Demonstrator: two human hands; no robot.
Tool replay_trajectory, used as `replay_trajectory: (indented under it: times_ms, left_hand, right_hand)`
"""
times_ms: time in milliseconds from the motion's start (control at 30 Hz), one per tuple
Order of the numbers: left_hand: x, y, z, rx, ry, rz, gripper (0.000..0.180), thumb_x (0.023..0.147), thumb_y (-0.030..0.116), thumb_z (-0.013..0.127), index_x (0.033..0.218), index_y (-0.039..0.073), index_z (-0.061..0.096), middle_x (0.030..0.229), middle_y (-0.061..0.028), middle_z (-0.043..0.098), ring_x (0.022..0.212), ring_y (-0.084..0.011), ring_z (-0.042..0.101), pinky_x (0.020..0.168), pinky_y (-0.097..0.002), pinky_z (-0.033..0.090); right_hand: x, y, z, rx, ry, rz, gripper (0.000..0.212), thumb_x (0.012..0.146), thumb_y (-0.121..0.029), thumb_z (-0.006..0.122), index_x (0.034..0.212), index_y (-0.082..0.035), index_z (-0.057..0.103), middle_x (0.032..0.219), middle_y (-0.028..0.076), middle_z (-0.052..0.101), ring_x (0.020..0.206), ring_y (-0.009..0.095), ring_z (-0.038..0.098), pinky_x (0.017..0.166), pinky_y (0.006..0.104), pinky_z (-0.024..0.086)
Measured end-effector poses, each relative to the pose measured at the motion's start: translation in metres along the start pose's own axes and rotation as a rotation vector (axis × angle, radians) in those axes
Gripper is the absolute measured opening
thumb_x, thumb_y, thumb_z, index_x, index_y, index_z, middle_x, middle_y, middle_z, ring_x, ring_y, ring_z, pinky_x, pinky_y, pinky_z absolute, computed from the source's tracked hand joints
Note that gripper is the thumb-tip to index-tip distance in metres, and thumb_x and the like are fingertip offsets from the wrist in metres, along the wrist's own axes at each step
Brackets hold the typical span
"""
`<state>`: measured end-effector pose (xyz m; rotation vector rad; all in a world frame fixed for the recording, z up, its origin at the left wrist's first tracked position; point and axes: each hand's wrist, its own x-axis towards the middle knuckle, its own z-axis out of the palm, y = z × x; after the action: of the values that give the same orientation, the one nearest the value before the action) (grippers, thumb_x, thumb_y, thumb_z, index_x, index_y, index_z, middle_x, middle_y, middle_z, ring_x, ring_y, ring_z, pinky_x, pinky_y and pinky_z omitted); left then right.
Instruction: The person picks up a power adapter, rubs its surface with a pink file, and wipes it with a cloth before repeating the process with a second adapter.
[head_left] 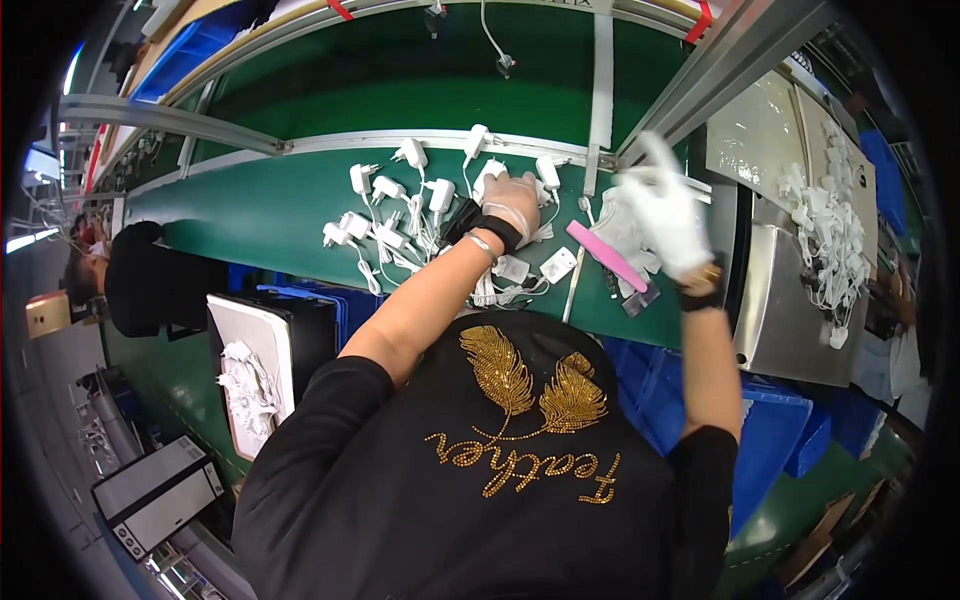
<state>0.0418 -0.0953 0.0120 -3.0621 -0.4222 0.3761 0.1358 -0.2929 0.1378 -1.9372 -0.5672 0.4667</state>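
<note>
On the green table (260, 215), the left hand (508, 195) closes gloved fingers over a white charger (487, 175): light, hard-shelled, best gripped by its body; the right hand (668, 215) blurs, grip unclear

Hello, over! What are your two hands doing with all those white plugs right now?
Left hand gloved, resting on the white chargers on the green belt. Right hand gloved, raised and blurred, grip unclear. Pink strip lies between the hands.

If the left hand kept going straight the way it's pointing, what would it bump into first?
Probably the white charger plugs lying just beyond the left hand on the green conveyor belt, though depth is hard to judge here.
</note>
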Motion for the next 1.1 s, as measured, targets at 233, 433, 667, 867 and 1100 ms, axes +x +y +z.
replay_trajectory:
  times_ms: [233, 433, 667, 867, 1100]
  left_hand:
    - [-0.024, -0.037, -0.013, -0.658, 0.331, -0.213, 0.046, 0.079, 0.009, 0.061, 0.123, 0.005, 0.048, 0.108, -0.0157, 0.063, 0.092, -0.0262, 0.063, 0.074, -0.0356, 0.049]
    - [-0.083, -0.078, -0.055, -1.468, 0.349, -0.214, 0.065, 0.079, 0.001, 0.058, 0.140, 0.003, 0.034, 0.113, -0.0104, 0.060, 0.097, -0.0200, 0.061, 0.077, -0.0323, 0.049]
    - [-0.141, -0.101, -0.097, -2.205, 0.007, -0.121, 0.072, 0.081, -0.005, 0.060, 0.145, 0.002, 0.027, 0.123, -0.0097, 0.053, 0.106, -0.0163, 0.055, 0.084, -0.0278, 0.049]
    - [-0.148, -0.067, -0.148, -1.983, -0.042, -0.103, 0.079, 0.080, -0.010, 0.061, 0.147, 0.005, 0.022, 0.123, -0.0103, 0.053, 0.107, -0.0166, 0.056, 0.086, -0.0270, 0.049]
    - [-0.143, -0.039, -0.148, -1.886, -0.021, 0.129, 0.084, 0.080, -0.013, 0.062, 0.148, 0.011, 0.019, 0.123, -0.0113, 0.053, 0.112, -0.0178, 0.055, 0.089, -0.0289, 0.049]
  right_hand:
    - [0.068, 0.079, 0.134, -0.694, -0.139, 0.003, 0.073, 0.081, -0.030, 0.067, 0.142, -0.011, 0.032, 0.103, 0.024, 0.064, 0.090, 0.037, 0.064, 0.074, 0.0448, 0.052]
    - [0.084, 0.095, 0.147, -0.205, -0.225, 0.133, 0.072, 0.078, -0.008, 0.069, 0.138, -0.006, 0.030, 0.099, 0.019, 0.064, 0.075, 0.023, 0.066, 0.062, 0.0350, 0.053]
    - [-0.006, -0.037, 0.101, 0.834, -0.328, 0.136, 0.082, 0.076, 0.004, 0.065, 0.146, -0.004, 0.022, 0.111, 0.017, 0.061, 0.072, 0.017, 0.064, 0.063, 0.0254, 0.053]
    - [-0.043, -0.074, 0.086, 0.859, -0.332, 0.125, 0.085, 0.074, 0.006, 0.068, 0.147, -0.005, 0.025, 0.121, 0.016, 0.056, 0.092, 0.017, 0.062, 0.074, 0.0276, 0.054]
    - [-0.055, -0.065, 0.078, 0.771, -0.164, 0.117, 0.079, 0.068, 0.007, 0.076, 0.137, -0.006, 0.040, 0.121, 0.008, 0.055, 0.105, 0.016, 0.059, 0.083, 0.0279, 0.054]
